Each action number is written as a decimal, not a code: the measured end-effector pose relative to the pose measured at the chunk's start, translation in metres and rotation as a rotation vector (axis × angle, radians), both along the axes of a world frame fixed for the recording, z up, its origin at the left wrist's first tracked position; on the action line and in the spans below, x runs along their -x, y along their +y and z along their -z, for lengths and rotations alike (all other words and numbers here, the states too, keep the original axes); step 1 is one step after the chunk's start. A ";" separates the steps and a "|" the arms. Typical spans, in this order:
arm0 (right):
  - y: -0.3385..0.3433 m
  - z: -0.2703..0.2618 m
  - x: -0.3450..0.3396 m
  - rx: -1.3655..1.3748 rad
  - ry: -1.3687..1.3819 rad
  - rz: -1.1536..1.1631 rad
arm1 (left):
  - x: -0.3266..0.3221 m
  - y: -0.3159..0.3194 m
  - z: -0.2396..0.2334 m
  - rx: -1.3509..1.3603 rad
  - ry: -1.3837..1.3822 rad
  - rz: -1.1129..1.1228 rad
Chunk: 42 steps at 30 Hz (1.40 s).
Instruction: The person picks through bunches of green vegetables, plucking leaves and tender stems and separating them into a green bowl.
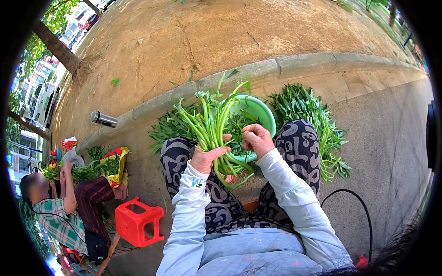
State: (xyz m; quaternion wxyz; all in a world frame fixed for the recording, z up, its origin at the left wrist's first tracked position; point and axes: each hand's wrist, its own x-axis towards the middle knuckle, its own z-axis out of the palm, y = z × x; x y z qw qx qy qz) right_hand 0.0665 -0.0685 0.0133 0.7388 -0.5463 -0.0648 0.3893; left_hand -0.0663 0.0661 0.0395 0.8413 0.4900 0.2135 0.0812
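Note:
My left hand [207, 157] is closed around a thick bunch of long green stems [215, 124], which look like water spinach. Their leafy tips point away from me and the cut ends hang between my knees. To its right, my right hand [257, 139] is pinched at the thumb and fingertips; whether a bit of leaf is between them I cannot tell. Beneath and beyond both hands stands a mint-green plastic basin [271, 117], tilted in view, with loose green leaves [240, 120] inside. The bunch hides its left side.
Leafy greens lie in a left pile [178, 126] and a right pile [307, 107]. A steel flask [104, 119] lies by the stone kerb [259, 70]. At left are a red plastic stool [133, 220] and a seated person [62, 214] handling greens. A black cable [367, 210] curves at right.

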 end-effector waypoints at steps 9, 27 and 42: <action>0.002 -0.010 0.008 0.048 -0.632 -0.023 | 0.000 0.002 0.001 0.061 0.002 -0.014; 0.002 -0.023 0.018 0.255 -1.224 -0.053 | -0.001 -0.001 0.002 0.020 -0.047 -0.019; 0.005 -0.003 0.018 -0.006 -0.203 -0.147 | -0.003 -0.002 0.004 0.055 -0.019 -0.082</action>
